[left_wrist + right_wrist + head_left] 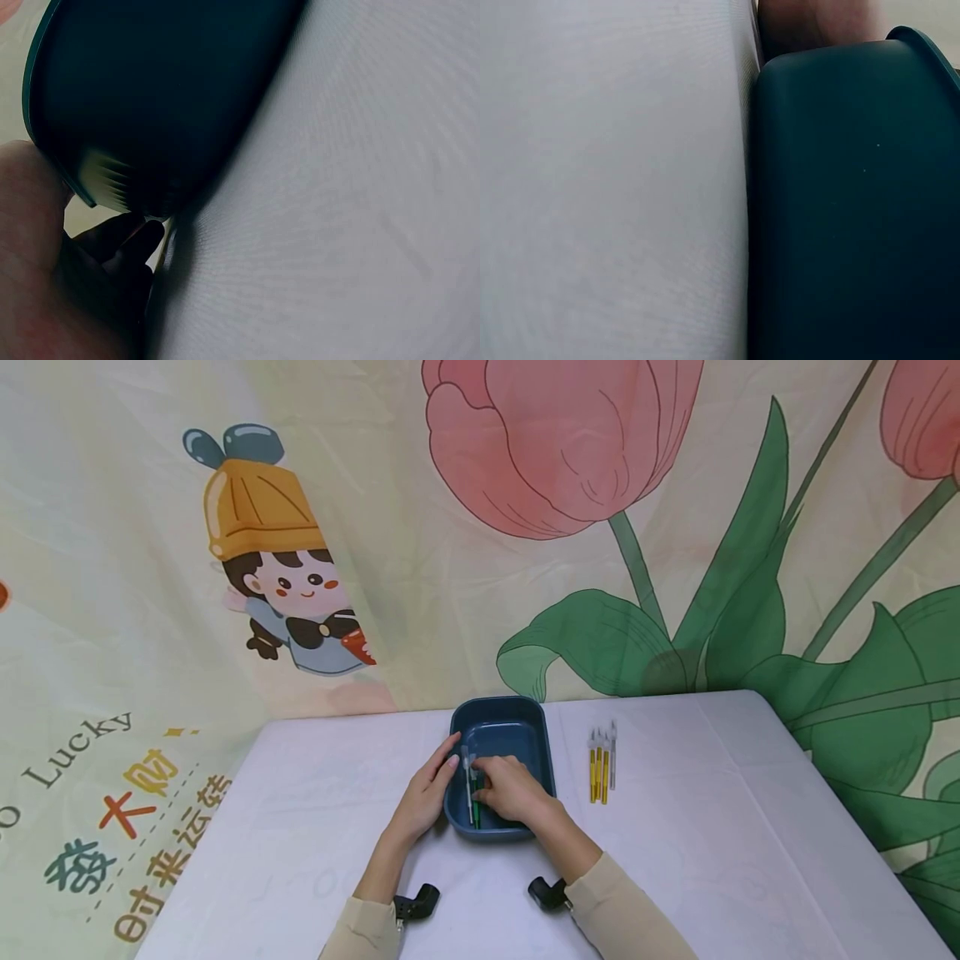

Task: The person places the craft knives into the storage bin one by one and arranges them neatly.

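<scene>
My left hand (422,797) grips the left side of a dark blue tray (517,737), with the thumb up at the rim and fingers along the outer wall. Inside the tray, my right hand (516,787) reaches down, its index finger and thumb pinching a slim green craft knife (477,816). A silver craft knife (470,797) with a clear cap lies just left of it, along the tray's left wall. In the left wrist view the left fingers (135,244) curl near the tray's lower corner. The right wrist view shows the tray's outer wall (855,202), with the right fingers hidden.
To the right of the tray, several gold craft knives (598,775) and a silver one (613,760) lie side by side, clear caps pointing away. A white cloth covers the table (697,827). Behind it hangs a printed curtain (405,610) with tulips and a cartoon figure.
</scene>
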Action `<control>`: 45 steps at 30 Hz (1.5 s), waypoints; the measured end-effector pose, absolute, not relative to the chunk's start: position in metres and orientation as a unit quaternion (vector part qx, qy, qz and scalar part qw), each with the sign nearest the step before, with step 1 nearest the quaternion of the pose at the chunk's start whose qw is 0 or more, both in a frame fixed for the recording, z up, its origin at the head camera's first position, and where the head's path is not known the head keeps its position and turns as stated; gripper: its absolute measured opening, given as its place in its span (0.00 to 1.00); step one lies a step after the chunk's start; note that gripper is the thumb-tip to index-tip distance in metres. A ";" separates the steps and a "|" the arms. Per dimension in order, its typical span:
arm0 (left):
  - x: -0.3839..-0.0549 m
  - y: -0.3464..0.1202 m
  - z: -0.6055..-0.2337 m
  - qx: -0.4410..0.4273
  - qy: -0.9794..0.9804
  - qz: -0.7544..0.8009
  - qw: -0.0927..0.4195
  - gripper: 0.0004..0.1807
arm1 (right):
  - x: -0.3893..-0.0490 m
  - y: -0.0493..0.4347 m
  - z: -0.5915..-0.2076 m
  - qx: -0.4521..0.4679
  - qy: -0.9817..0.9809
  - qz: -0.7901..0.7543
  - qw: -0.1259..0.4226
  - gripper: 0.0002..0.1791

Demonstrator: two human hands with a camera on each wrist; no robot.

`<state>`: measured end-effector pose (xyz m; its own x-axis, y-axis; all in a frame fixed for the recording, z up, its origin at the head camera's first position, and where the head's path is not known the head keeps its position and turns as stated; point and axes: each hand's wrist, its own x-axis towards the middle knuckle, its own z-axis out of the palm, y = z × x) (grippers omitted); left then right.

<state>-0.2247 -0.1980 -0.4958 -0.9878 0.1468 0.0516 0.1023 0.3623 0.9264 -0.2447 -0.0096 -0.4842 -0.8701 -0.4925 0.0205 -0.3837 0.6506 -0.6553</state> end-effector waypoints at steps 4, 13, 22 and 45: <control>-0.223 -0.198 -0.496 0.069 0.828 0.556 0.023 0.28 | -0.244 -0.009 -0.484 -0.241 0.901 -0.351 0.081 0.26; -0.227 -0.198 -0.501 0.068 0.829 0.554 0.030 0.28 | -0.247 -0.006 -0.483 -0.241 0.892 -0.381 0.046 0.22; -0.242 -0.207 -0.529 0.072 0.834 0.547 0.011 0.28 | -0.249 -0.001 -0.479 -0.239 0.887 -0.394 0.037 0.22; -0.240 -0.207 -0.528 0.078 0.833 0.547 -0.002 0.28 | -0.253 0.025 -0.463 -0.214 0.884 -0.415 0.010 0.25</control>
